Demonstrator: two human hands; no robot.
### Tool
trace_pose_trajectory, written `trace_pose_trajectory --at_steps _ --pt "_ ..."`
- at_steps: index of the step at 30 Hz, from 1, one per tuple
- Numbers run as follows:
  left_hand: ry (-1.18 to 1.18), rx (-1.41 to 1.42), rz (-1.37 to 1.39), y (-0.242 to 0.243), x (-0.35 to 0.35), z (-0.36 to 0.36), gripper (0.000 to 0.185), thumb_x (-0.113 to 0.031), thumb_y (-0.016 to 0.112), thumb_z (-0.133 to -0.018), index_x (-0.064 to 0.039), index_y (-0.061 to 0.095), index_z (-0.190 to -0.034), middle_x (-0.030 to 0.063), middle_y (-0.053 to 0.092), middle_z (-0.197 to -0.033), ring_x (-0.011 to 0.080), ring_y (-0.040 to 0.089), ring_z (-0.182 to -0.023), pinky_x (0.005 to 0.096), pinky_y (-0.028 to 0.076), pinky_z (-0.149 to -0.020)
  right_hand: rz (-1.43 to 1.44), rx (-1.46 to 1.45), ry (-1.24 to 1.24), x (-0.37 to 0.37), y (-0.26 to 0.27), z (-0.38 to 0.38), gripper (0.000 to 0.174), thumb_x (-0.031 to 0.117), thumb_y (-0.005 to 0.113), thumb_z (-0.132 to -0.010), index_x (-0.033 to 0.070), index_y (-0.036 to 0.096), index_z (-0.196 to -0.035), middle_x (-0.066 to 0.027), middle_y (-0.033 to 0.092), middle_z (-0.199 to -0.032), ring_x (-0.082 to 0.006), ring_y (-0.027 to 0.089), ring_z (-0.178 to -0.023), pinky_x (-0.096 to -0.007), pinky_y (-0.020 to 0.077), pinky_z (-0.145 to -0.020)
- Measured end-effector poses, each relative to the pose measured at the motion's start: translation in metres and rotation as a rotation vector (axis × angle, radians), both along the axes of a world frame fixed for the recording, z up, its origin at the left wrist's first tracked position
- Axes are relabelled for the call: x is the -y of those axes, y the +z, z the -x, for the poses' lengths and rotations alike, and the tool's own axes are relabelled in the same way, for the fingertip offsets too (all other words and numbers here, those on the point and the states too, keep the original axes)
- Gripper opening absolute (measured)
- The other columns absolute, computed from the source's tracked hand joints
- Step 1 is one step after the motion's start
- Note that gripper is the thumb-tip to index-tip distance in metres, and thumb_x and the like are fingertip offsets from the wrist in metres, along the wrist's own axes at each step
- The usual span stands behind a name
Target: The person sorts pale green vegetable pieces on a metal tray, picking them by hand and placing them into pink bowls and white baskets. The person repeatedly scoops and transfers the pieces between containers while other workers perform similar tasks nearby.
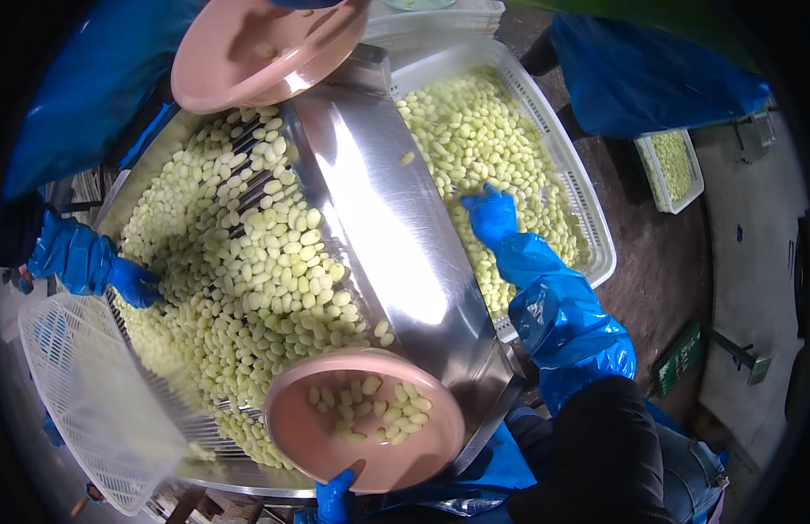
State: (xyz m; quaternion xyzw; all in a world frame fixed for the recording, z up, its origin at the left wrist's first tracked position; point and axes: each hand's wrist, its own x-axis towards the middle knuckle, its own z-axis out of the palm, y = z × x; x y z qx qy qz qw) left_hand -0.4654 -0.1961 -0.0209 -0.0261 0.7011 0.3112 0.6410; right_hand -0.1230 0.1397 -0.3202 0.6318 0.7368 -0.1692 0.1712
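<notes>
In the head view my left hand (336,496), in a blue glove, grips the near rim of a pink plastic bowl (405,462). The bowl is tilted and contains several pale green, oval grapes (405,409). My right hand (491,216), also gloved in blue, rests on a mass of similar grapes (490,137) in a large white plastic crate (592,242). Its fingers look apart, but the fingertips are partly hidden. Between my hands stands a sloping stainless-steel panel (372,177). Left of it, many grapes (274,268) cover a slatted metal grid (241,203).
A co-worker's blue-gloved hand (133,281) touches the grapes at the left. Another pink bowl (208,65) is tilted at the top. A white perforated basket (84,386) leans at the lower left. A smaller grape-filled crate (660,190) sits at the right, near a blue apron (641,78).
</notes>
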Motion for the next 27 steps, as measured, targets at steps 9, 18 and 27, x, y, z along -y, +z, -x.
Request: trace_pose_trajectory --at_steps 9,18,27 --pt "0.037 0.005 -0.009 0.001 -0.004 -0.008 0.06 -0.007 0.063 -0.079 0.003 0.041 -0.134 0.0178 0.055 -0.126 0.0323 0.057 -0.115 0.0471 0.049 -0.099 -0.209 -0.071 -0.055 -0.107 -0.028 -0.01 0.074 -0.002 0.051 -0.079 0.025 0.037 -0.147 -0.0066 0.029 -0.155 -0.04 0.02 -0.144 -0.0589 0.0336 -0.107" --pt "-0.061 0.012 -0.193 0.005 -0.027 -0.011 0.048 -0.008 0.063 -0.081 0.007 0.051 -0.126 0.0127 0.061 -0.117 0.0203 0.058 -0.104 0.0329 0.048 -0.09 0.297 -1.411 -0.647 0.063 0.2 -0.007 0.077 0.027 0.067 -0.089 0.014 0.027 -0.152 -0.0114 0.027 -0.156 -0.0305 0.027 -0.143 -0.0417 0.0313 -0.112" --pt "-0.322 0.176 -0.445 0.029 -0.056 -0.004 0.063 -0.015 0.066 -0.088 0.003 0.037 -0.141 0.0141 0.051 -0.135 0.0213 0.05 -0.121 0.0344 0.043 -0.1 0.68 -1.504 -0.939 0.201 0.324 0.043 0.073 0.015 0.067 -0.085 -0.001 0.031 -0.146 -0.0154 0.047 -0.14 -0.0266 0.048 -0.126 -0.0379 0.0416 -0.105"
